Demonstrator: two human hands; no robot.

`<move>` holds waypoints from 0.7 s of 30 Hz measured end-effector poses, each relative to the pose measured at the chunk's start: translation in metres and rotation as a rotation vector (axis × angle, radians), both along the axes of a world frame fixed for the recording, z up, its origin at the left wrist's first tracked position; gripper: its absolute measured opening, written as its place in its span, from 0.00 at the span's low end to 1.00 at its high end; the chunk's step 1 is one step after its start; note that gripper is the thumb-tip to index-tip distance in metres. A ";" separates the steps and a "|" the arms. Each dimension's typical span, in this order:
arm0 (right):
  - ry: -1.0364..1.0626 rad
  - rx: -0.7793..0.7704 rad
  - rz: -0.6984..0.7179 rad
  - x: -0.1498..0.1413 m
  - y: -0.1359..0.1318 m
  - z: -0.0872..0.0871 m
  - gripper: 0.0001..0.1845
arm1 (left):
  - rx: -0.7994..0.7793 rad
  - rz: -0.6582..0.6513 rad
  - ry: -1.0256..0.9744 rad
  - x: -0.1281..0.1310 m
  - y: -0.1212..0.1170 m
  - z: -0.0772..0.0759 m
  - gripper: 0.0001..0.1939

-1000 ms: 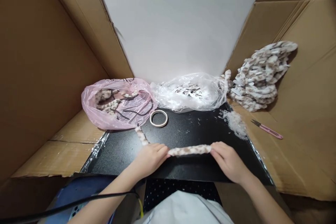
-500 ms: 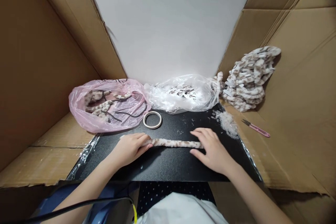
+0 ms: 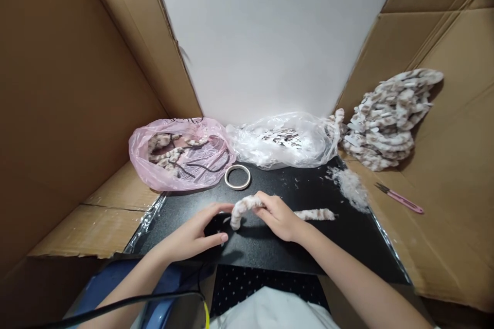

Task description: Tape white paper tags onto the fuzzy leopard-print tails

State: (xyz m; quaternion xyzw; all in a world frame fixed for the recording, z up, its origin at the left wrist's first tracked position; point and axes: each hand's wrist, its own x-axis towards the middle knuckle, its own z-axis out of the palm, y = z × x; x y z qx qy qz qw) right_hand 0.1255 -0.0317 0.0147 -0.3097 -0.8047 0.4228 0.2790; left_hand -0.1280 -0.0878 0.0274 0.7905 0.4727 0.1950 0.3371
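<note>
My right hand [image 3: 278, 216] is wrapped round the middle of a fuzzy white-and-brown plush strip [image 3: 243, 206]. The strip's left end bends up and curls down towards the black tabletop [image 3: 266, 252]. Its other end shows past the hand on the right, lying on the table. Close to the curled end, my left hand [image 3: 196, 231] is open, thumb and fingers apart, with nothing between them. Behind the hands lies a cream-coloured ring [image 3: 237, 177] that looks like a roll of tape.
A pink plastic bag [image 3: 142, 164] holds furry pieces and dark cords. Beside it is a clear plastic bag [image 3: 247, 154] with white pieces. At right are a heap of plush strips [image 3: 386, 118], loose white fluff [image 3: 353, 190] and pink thread snips [image 3: 405, 201]. Cardboard walls [image 3: 127, 61] flank both sides.
My right hand has moved left and grasped the strip, whose left end now bends up. My left hand has let go of it. The view has shifted so things appear further right.
</note>
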 end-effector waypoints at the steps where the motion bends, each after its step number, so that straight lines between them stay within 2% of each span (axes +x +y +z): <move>1: 0.016 -0.017 0.000 0.001 0.001 0.001 0.12 | -0.025 -0.002 -0.045 0.004 0.001 -0.005 0.26; 3: 0.037 -0.050 -0.002 0.003 0.003 0.002 0.13 | -0.123 -0.011 -0.178 0.015 0.005 -0.013 0.23; 6: 0.012 -0.077 -0.036 0.008 0.008 0.004 0.12 | -0.389 0.009 -0.439 0.030 0.011 -0.020 0.18; 9: -0.035 0.039 -0.146 0.010 0.013 0.010 0.07 | -0.636 0.092 -0.676 0.037 0.015 -0.022 0.20; 11: -0.052 0.153 -0.154 0.006 0.013 0.017 0.17 | -0.751 0.125 -0.762 0.040 0.015 -0.020 0.20; 12: -0.071 0.193 -0.115 0.002 0.012 0.021 0.19 | -0.780 0.134 -0.776 0.041 0.015 -0.018 0.20; 15: -0.199 0.199 0.039 -0.012 0.009 0.028 0.08 | -0.761 0.141 -0.720 0.042 0.013 -0.011 0.20; 18: -0.274 0.152 0.102 -0.018 0.008 0.027 0.13 | -0.635 0.146 -0.565 0.031 0.011 -0.003 0.22; 21: -0.271 0.152 0.142 -0.008 0.010 0.023 0.15 | -0.474 0.196 -0.427 0.004 0.012 0.005 0.23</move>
